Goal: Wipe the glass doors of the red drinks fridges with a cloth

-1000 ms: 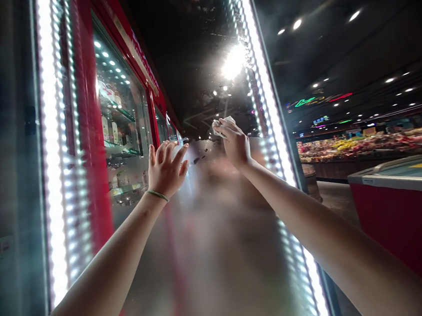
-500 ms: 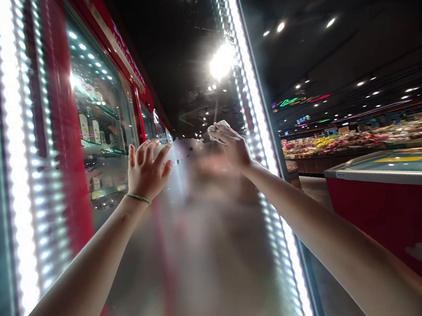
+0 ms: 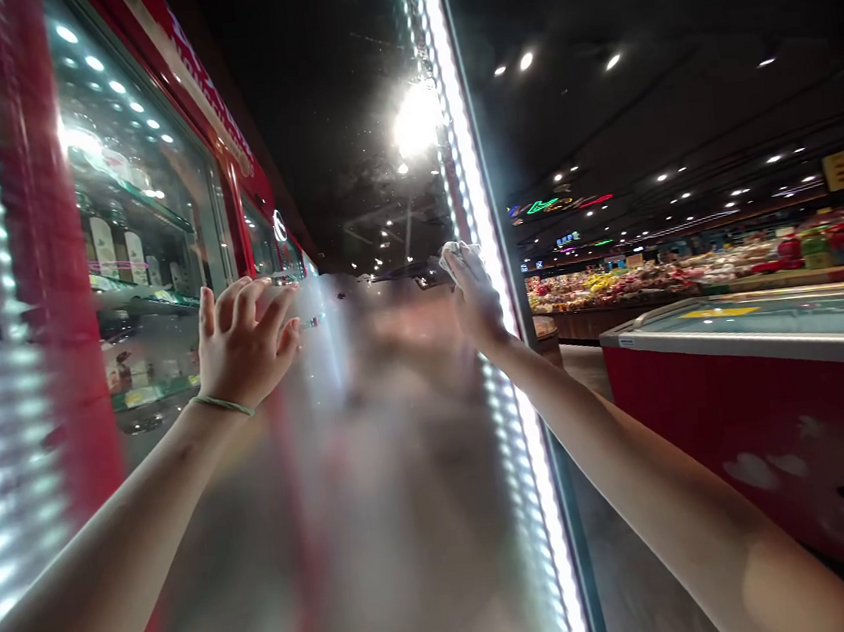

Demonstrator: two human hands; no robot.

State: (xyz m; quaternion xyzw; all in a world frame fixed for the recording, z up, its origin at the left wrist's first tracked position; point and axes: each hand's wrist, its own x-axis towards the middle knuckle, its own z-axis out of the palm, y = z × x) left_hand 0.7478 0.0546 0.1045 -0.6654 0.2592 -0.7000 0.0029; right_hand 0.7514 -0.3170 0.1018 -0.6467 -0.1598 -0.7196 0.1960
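Note:
A tall glass pane stands before me, misted over in its lower part and clear and dark above. My left hand, with a thin green band at the wrist, has its fingers spread and appears to rest on the pane. Higher on the right, my right hand presses a crumpled white cloth to the glass with its fingers, close beside the bright LED strip along the pane's right edge. Whether the cloth is fabric or paper I cannot tell.
On the left, a red-framed display fridge holds bottles on glass shelves. A red chest freezer with a glass top stands at the right. Behind it lie heaped goods under ceiling lights.
My right hand has moved right with the cloth, nearer the LED strip. My left hand keeps about the same spread pose. The view has turned right, showing more of the freezer.

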